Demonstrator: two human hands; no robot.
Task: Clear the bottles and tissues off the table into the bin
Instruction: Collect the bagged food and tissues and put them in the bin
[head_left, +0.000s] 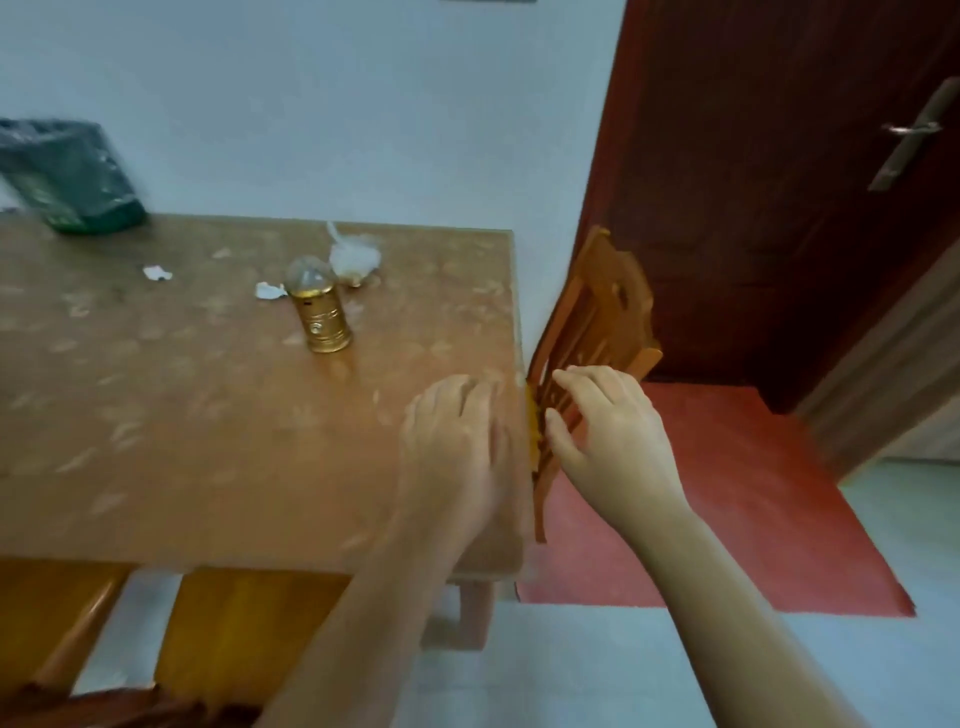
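A gold bottle-like lantern with a clear dome top (318, 309) stands upright on the brown patterned table (156, 415). Behind it lies a crumpled white tissue or plastic wad (352, 257). Two small white tissue scraps lie to its left, one close by (269, 291) and one farther left (157, 273). My left hand (457, 441) rests flat near the table's right edge, fingers together, holding nothing. My right hand (602, 431) hovers just past that edge, fingers spread and empty, in front of the chair back. No bin is in view.
A wooden chair (597, 332) stands against the table's right side. A dark green plastic bag (72, 176) lies at the table's far left corner. A dark red door (779, 208) and red floor mat (701, 493) are to the right. Wooden seats (234, 623) sit below the front edge.
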